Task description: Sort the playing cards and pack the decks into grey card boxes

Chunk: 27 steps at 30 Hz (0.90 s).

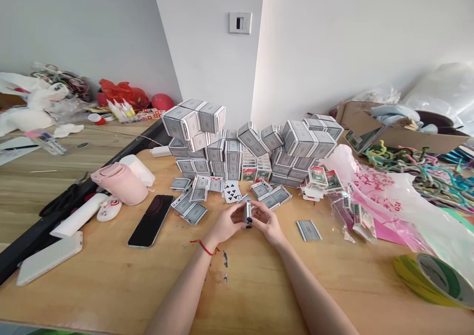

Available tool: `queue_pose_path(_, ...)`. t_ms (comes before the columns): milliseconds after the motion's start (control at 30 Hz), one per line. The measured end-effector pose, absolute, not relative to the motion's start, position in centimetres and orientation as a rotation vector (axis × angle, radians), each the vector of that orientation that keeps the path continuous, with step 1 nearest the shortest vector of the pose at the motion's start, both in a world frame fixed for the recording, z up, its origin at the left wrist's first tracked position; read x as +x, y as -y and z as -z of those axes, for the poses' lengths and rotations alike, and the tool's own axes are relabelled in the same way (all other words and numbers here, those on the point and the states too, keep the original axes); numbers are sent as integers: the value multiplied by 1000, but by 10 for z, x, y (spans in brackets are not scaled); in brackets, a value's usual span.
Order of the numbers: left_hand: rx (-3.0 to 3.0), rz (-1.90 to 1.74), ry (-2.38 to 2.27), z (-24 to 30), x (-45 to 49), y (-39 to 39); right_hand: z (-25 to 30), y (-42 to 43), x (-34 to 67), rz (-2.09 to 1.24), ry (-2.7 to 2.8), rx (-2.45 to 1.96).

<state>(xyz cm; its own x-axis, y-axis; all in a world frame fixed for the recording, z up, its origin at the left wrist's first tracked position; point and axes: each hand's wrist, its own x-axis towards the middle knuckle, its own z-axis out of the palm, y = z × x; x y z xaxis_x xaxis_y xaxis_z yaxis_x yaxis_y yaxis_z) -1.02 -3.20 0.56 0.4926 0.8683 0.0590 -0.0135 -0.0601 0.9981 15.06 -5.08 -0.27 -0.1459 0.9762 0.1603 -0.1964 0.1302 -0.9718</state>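
Observation:
Between my two hands, near the middle of the table, a small folded playing card piece stands on edge. My left hand grips it from the left, with a red string on the wrist. From the right, the fingers of my right hand pinch it too; dark nail polish shows on the thumbs. Just beyond lie loose cards, among them a face-up club card and several grey-backed folded cards. Behind them rises a structure of card cubes, higher at both ends. One flat grey-backed card lies right of my right hand.
At left are a black phone, a pink cup, a white case and scissors. Card boxes, crumpled plastic, pipe cleaners and a tape roll occupy the right. A cardboard box stands behind.

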Motion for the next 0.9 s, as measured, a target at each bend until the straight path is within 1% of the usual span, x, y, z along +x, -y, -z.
queue_pose_path(100,1630,-886,-874,-8,-10,33,8,50,152,-1270,1258,-923)
queue_pose_path(233,1937,-1007,-1032,-12,-7,35,15,47,149,-1163,1177,-1055)
queue_pose_path(333,2078,-1057,-1095,-11,-6,35,15,45,145,-1160,1147,-1112)
queue_pose_path(667,2250,-1072,-1190,-6,-8,36,20,46,142,-1334,1208,-1179)
queue_pose_path(900,2266,-1082,-1181,-3,-9,35,19,46,142,-1307,1272,-1188)
